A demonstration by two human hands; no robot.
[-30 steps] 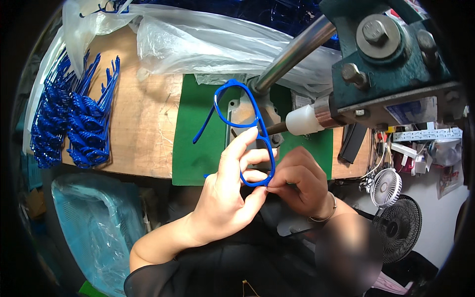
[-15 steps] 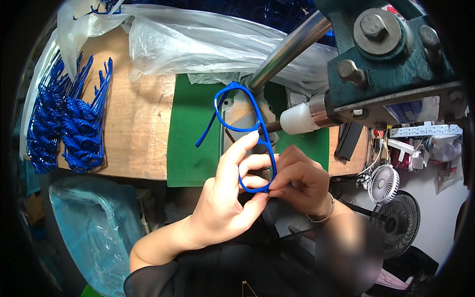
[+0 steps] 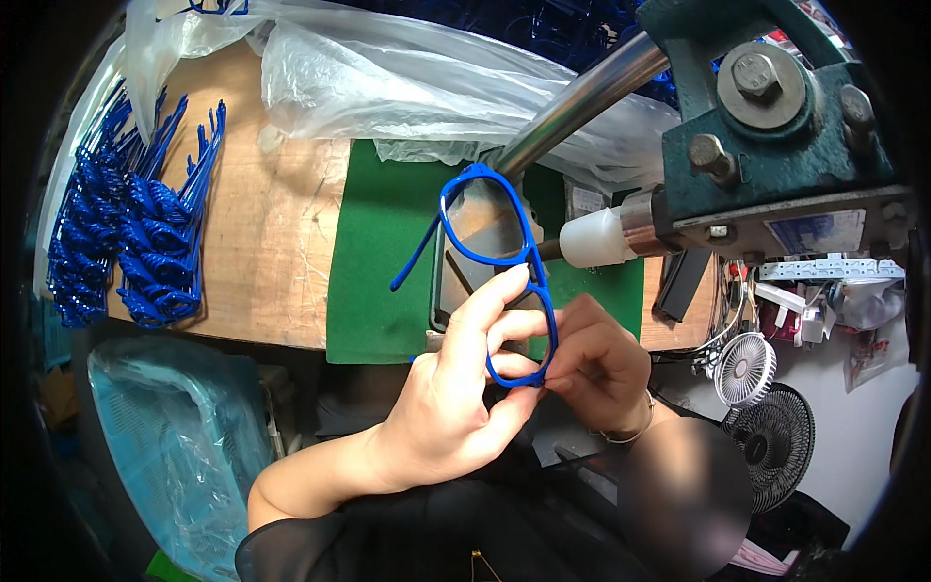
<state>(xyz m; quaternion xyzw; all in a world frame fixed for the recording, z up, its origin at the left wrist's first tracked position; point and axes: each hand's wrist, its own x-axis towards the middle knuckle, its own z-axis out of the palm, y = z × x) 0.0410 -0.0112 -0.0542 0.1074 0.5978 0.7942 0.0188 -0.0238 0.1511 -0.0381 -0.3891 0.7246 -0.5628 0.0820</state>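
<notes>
A blue eyeglass frame [image 3: 532,254] with no visible lenses stands tilted upright between my hands. My left hand [image 3: 451,373] grips its lower rim, with the index finger along the bridge and the thumb at the bottom corner. One temple arm sticks out to the left from the upper corner; a short blue piece shows beside my left hand's fingers. My right hand [image 3: 601,364] pinches at the lower corner by the hinge. Its fingertips hide whether anything small is in them. Behind the frame is the metal base of a press [image 3: 790,170], whose white plastic tip [image 3: 593,238] points left.
Bundles of blue eyeglass frames [image 3: 160,252] lie on the wooden table [image 3: 262,233] at left. A green mat [image 3: 378,252] lies under the press base. Clear plastic sheeting [image 3: 388,82] stretches across the back. A blue basket [image 3: 155,417] stands at lower left, two fans [image 3: 771,446] at lower right.
The whole view has shifted slightly. Both hands keep their hold at the lower corner of the eyeglass frame, and a blue piece now shows left of my left hand's fingers.
</notes>
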